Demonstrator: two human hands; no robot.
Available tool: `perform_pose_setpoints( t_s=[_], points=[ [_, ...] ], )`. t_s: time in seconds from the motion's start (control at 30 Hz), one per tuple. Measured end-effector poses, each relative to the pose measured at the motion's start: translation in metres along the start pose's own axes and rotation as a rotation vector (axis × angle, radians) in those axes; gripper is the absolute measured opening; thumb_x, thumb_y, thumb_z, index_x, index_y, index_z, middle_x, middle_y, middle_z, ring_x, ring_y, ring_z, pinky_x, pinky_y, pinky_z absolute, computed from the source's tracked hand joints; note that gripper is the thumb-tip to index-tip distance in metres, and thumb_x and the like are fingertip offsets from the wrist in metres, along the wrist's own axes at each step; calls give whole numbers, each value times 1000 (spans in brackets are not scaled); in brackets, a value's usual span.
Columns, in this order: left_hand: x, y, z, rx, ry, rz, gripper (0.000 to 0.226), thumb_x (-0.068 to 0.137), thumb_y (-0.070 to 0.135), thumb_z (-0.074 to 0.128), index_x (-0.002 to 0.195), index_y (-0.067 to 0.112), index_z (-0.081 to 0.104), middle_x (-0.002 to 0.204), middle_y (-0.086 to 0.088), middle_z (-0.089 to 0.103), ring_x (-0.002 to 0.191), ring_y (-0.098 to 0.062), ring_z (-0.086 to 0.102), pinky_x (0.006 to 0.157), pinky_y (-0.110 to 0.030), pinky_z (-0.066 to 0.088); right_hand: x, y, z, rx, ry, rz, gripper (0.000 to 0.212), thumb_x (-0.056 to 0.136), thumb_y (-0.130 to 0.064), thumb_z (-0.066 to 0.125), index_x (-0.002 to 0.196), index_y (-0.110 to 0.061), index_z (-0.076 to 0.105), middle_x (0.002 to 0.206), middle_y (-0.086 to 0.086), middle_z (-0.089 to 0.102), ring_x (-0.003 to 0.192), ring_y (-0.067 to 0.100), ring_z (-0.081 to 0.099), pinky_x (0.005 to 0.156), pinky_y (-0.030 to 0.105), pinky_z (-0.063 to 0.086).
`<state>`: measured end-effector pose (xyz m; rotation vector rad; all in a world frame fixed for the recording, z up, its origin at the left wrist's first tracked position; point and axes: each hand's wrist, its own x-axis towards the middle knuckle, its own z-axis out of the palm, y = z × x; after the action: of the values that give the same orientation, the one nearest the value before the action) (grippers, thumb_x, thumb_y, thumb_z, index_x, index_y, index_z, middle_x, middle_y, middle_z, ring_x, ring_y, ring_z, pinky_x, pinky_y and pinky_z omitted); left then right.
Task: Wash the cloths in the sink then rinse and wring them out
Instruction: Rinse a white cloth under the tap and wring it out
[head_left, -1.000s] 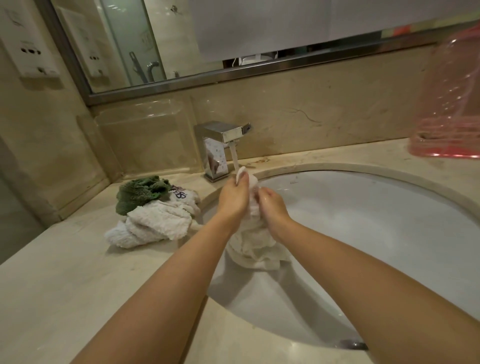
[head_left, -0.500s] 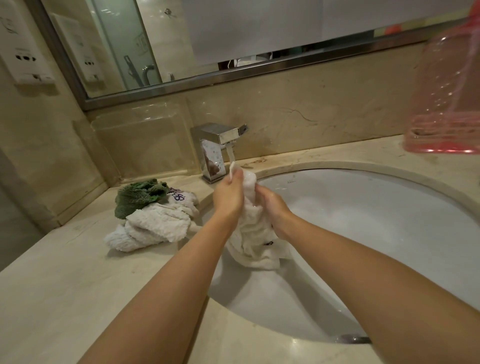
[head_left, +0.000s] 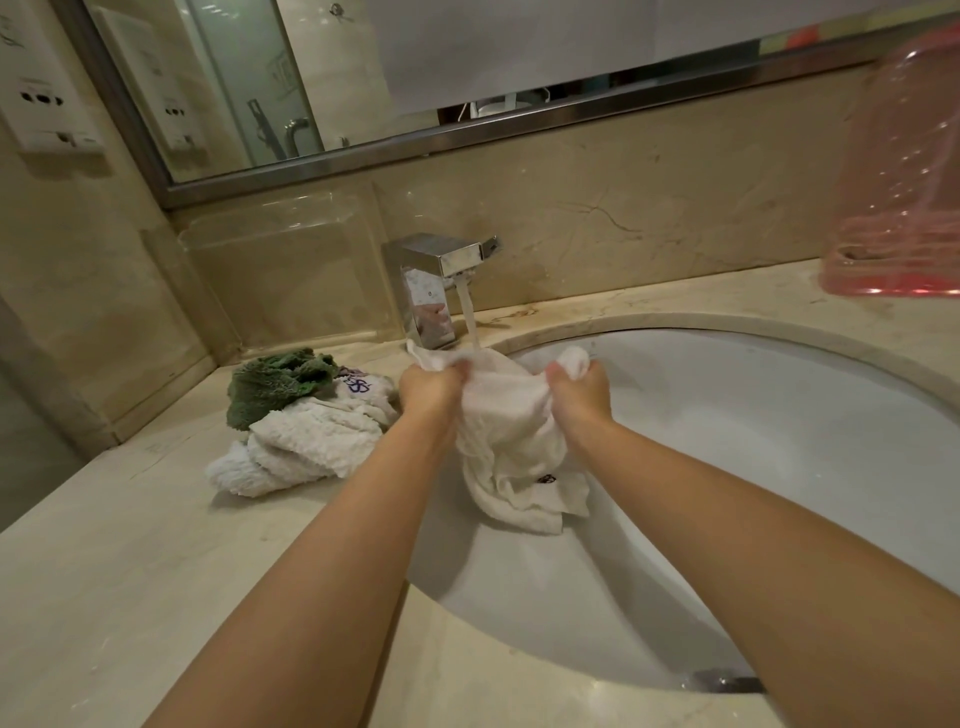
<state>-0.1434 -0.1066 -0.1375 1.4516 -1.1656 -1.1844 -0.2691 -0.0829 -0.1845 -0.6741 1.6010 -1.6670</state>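
A white cloth (head_left: 511, 441) hangs over the white sink (head_left: 779, 457), its top edge stretched under the running water (head_left: 467, 317) from the chrome tap (head_left: 434, 283). My left hand (head_left: 431, 387) grips the cloth's left upper corner. My right hand (head_left: 579, 389) grips the right upper corner, about a hand's width away. The cloth's lower part droops into the basin and shows a small dark logo. On the counter to the left lies a pile of white cloths (head_left: 306, 441) with a green cloth (head_left: 275, 384) on top.
A pink translucent plastic container (head_left: 898, 182) stands on the counter at the back right. A mirror (head_left: 415, 67) runs along the wall behind the tap. The beige stone counter (head_left: 104, 571) surrounds the basin. The drain (head_left: 724, 680) shows at the basin's near side.
My hands, close together on the bunched cloth before, have moved apart and spread its top edge under the stream. The view has shifted slightly.
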Motion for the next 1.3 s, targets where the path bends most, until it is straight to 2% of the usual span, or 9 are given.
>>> perform_pose_setpoints(
  t_s=[0.13, 0.3, 0.43, 0.53, 0.67, 0.87, 0.93, 1.13, 1.3],
  points=[
    [5, 1, -3, -124, 95, 58, 41, 93, 25, 63, 127, 2, 54, 120, -12, 62, 110, -29, 60, 94, -34, 48, -1, 4, 3, -167, -86, 77, 49, 103, -34, 38, 143, -6, 36, 139, 13, 48, 124, 31, 48, 96, 35, 39],
    [6, 2, -3, -144, 54, 2, 49, 97, 35, 54, 132, 1, 51, 127, -14, 59, 118, -30, 56, 104, -40, 44, -9, -1, 4, -102, -198, 42, 45, 102, -35, 43, 137, -7, 46, 130, 10, 55, 117, 28, 53, 91, 32, 42],
    [4, 2, -3, -188, -77, -104, 44, 96, 32, 44, 130, 4, 50, 128, -16, 57, 119, -31, 54, 106, -44, 41, -13, -1, 7, 7, -219, -17, 24, 102, -33, 44, 112, -15, 55, 110, 6, 60, 107, 25, 58, 94, 35, 46],
    [2, 2, -2, -70, -165, -131, 39, 88, 38, 45, 115, 11, 56, 118, -16, 62, 111, -33, 59, 102, -47, 44, -13, -1, 7, 41, -221, -40, 21, 102, -32, 44, 107, -15, 57, 106, 5, 62, 100, 22, 59, 87, 31, 46],
    [4, -2, -2, 124, -296, -185, 57, 68, 41, 81, 111, 10, 61, 107, -11, 69, 95, -28, 68, 89, -42, 53, -14, -2, 7, 40, -230, -56, 22, 102, -32, 45, 105, -14, 58, 105, 8, 65, 99, 23, 62, 87, 33, 49],
    [4, -11, 5, 439, -226, -90, 35, 96, 30, 57, 120, 4, 53, 110, -7, 60, 105, -23, 59, 89, -31, 46, -16, 0, 8, 19, -240, -70, 22, 102, -28, 45, 113, -13, 57, 106, 5, 61, 97, 20, 58, 84, 29, 46],
    [7, -12, 5, 372, -185, -35, 32, 98, 28, 54, 119, 5, 56, 100, -9, 62, 93, -23, 61, 79, -31, 48, -15, 1, 10, -16, -223, -77, 29, 102, -29, 45, 119, -10, 58, 109, 5, 62, 102, 21, 58, 89, 30, 47],
    [24, -6, 2, -243, -26, -20, 34, 99, 26, 50, 119, 0, 56, 91, -10, 65, 94, -27, 63, 87, -35, 52, -14, 2, 3, -185, -331, -63, 27, 95, -41, 57, 103, -16, 61, 103, 2, 64, 96, 18, 60, 84, 28, 45],
    [29, -5, -6, -390, -29, -113, 53, 81, 34, 68, 123, 3, 58, 111, -13, 68, 99, -26, 67, 94, -39, 52, -8, 7, -3, -382, -487, 14, 38, 92, -31, 62, 122, -9, 57, 119, 5, 59, 105, 20, 53, 86, 30, 40]
  ],
)
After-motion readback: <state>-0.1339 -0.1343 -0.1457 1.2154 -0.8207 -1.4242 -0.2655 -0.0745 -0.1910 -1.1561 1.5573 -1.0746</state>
